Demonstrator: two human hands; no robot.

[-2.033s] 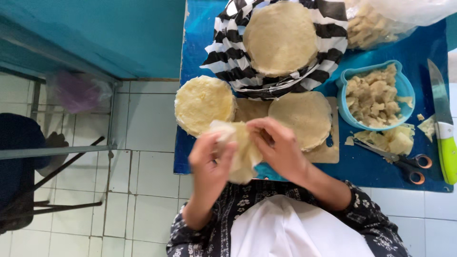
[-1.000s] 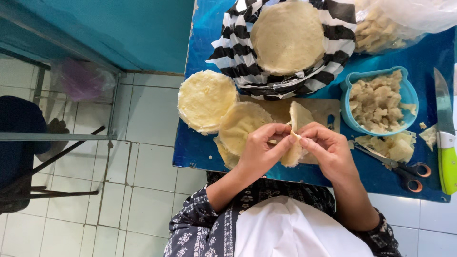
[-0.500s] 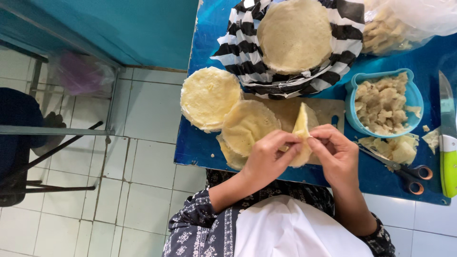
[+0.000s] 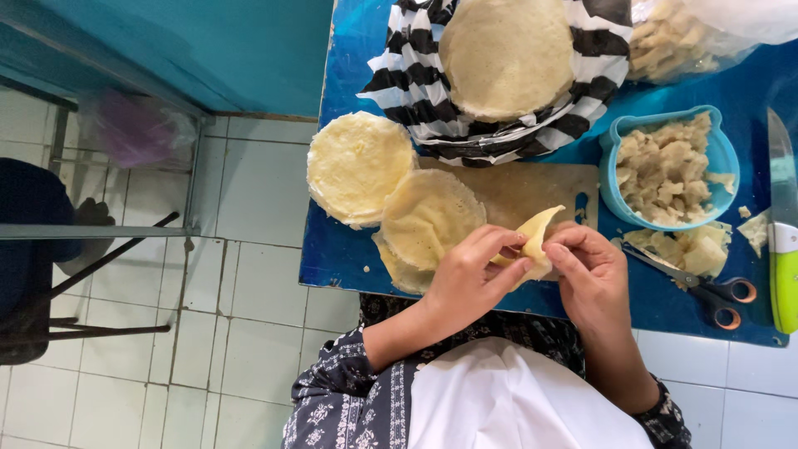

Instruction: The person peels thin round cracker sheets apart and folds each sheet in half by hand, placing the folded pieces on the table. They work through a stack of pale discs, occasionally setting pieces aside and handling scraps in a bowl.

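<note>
My left hand and my right hand together pinch a folded pale yellow dough wrapper, its pointed tip standing up between the fingertips. They hover over the near edge of a wooden cutting board on a blue table. Just left of my left hand lie loose round wrappers, and further left a stack of round wrappers. A blue bowl of chopped pale filling stands right of the board.
A black-and-white striped cloth holding a large flat round of dough sits at the back. Scissors, a green-handled knife and a clear bag of pieces lie at the right. White tiled floor and a dark chair are left.
Both hands moved from my lap up onto the board with the wrapper, which went from a loose sheet to a folded, pinched triangle. A loose round wrapper now lies left of my hands.
</note>
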